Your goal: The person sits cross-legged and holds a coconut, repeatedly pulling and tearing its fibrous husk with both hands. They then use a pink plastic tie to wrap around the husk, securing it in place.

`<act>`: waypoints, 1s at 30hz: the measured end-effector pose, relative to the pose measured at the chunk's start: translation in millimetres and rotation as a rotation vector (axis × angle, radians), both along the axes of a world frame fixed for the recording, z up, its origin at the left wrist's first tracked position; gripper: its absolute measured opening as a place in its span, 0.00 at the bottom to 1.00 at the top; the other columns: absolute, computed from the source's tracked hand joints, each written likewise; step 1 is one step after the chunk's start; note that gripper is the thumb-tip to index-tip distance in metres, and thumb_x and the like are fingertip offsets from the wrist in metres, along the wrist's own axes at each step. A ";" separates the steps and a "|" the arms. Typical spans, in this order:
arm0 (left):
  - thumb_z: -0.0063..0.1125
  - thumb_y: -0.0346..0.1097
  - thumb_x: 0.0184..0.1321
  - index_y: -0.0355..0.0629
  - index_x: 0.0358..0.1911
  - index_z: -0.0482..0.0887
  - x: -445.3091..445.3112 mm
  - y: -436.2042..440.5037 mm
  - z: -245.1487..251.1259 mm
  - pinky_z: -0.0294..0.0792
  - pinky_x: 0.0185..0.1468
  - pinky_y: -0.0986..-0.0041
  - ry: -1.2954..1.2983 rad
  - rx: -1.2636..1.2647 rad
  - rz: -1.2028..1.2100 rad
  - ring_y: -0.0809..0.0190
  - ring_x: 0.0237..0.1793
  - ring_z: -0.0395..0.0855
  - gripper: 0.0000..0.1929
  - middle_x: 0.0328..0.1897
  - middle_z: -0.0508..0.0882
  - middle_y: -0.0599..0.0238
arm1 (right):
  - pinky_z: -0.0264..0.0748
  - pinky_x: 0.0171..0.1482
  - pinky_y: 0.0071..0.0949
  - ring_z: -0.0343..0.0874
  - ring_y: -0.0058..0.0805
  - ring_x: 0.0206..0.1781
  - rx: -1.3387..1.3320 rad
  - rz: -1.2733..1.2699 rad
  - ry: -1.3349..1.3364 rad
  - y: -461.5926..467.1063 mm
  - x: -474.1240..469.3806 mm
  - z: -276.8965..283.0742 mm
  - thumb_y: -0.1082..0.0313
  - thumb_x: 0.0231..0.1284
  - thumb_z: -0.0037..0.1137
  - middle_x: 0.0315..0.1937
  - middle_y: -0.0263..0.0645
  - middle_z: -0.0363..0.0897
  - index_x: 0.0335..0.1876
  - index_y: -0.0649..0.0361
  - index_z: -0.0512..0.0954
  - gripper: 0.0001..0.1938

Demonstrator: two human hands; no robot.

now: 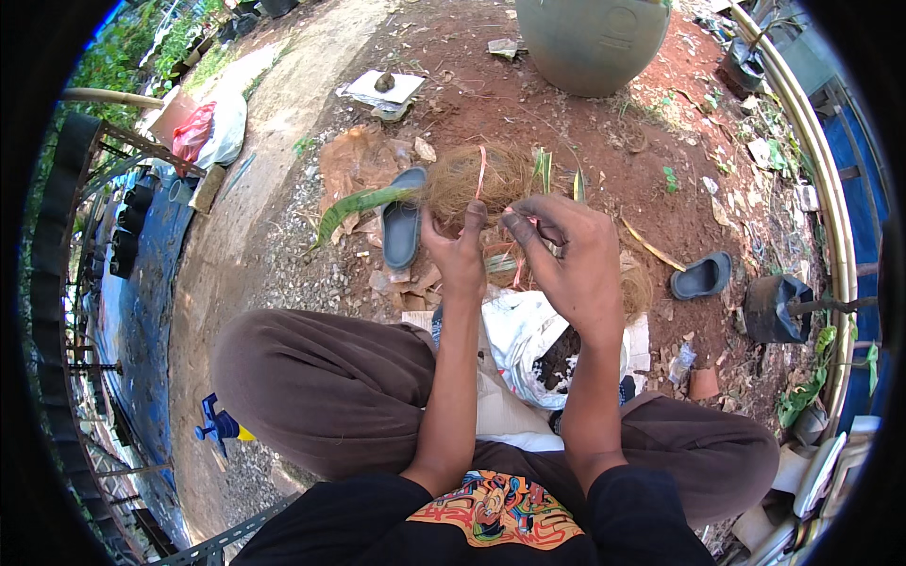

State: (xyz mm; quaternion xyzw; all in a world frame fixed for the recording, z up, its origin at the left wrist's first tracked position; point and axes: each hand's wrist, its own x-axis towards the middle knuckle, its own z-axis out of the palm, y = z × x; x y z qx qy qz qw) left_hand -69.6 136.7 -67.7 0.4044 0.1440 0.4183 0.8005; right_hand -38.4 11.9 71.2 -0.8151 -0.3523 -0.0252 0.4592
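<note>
My left hand [456, 244] grips the near side of a bundle of brown plant fibre [488, 180]. A pink plastic string [482, 170] runs across the bundle down to my left thumb. My right hand [577, 255] is just to the right, thumb and forefinger pinched together with a bit of pink at their tips. A long green snake plant leaf [361, 206] sticks out to the left of the bundle, over a dark slipper [402, 233]. Beneath my hands lie more tied fibre and leaf pieces [502, 262], partly hidden.
A white sack [520, 329] of dark soil lies open between my legs. Another slipper [701, 276] and a black planting bag [778, 309] are at right. A large pot [594, 46] stands ahead. A blue-topped spray bottle [219, 426] is by my left knee.
</note>
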 end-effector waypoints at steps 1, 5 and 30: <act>0.73 0.35 0.63 0.35 0.66 0.69 -0.6 -0.6 0.6 0.73 0.58 0.71 -0.012 -0.010 -0.019 0.63 0.56 0.78 0.32 0.60 0.78 0.60 | 0.79 0.41 0.40 0.86 0.49 0.37 -0.002 0.013 -0.016 -1.0 2.7 2.7 0.69 0.61 0.62 0.34 0.50 0.85 0.41 0.66 0.84 0.09; 0.74 0.36 0.61 0.35 0.65 0.69 -1.0 -1.8 2.9 0.75 0.58 0.69 -0.016 0.033 -0.032 0.62 0.57 0.79 0.33 0.60 0.79 0.58 | 0.79 0.42 0.41 0.85 0.48 0.39 0.005 0.098 -0.060 -3.4 14.3 10.3 0.69 0.60 0.63 0.36 0.47 0.85 0.42 0.65 0.84 0.09; 0.77 0.61 0.50 0.38 0.72 0.63 -7.4 -16.5 -7.8 0.78 0.66 0.49 -0.105 -0.212 -0.488 0.48 0.65 0.80 0.53 0.69 0.76 0.49 | 0.66 0.33 0.19 0.69 0.11 0.30 0.309 0.239 0.429 -10.5 113.8 -30.2 0.66 0.57 0.74 0.27 0.23 0.77 0.36 0.62 0.83 0.10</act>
